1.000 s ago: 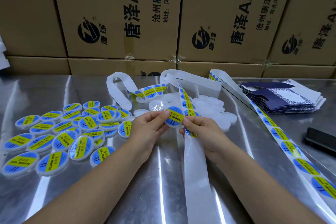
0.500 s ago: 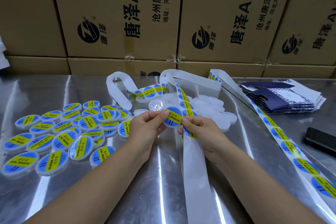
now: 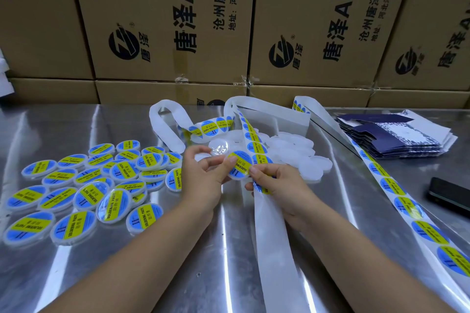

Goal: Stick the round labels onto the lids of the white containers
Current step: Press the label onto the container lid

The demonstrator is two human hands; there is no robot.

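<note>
Over the middle of the metal counter (image 3: pixel 229 274), the left hand (image 3: pixel 203 175) pinches a white container (image 3: pixel 235 177) by its left rim, thumb on top and fingers curled beneath. The right hand (image 3: pixel 277 185) clamps the opposite rim, its thumb on the edge of the blue-and-yellow round label (image 3: pixel 238 164) covering the lid; its fingers are hidden underneath. The bare backing strip (image 3: pixel 274 241) runs under that hand, and whether the hand grips it too is unclear. Labelled containers (image 3: pixel 84 185) crowd the left side, some cut off by the frame. Unlabelled containers (image 3: pixel 300 152) sit toward the far edge, partly hidden by the label strip (image 3: pixel 396 190). A phone (image 3: pixel 450 195) at the right edge is cut off
</note>
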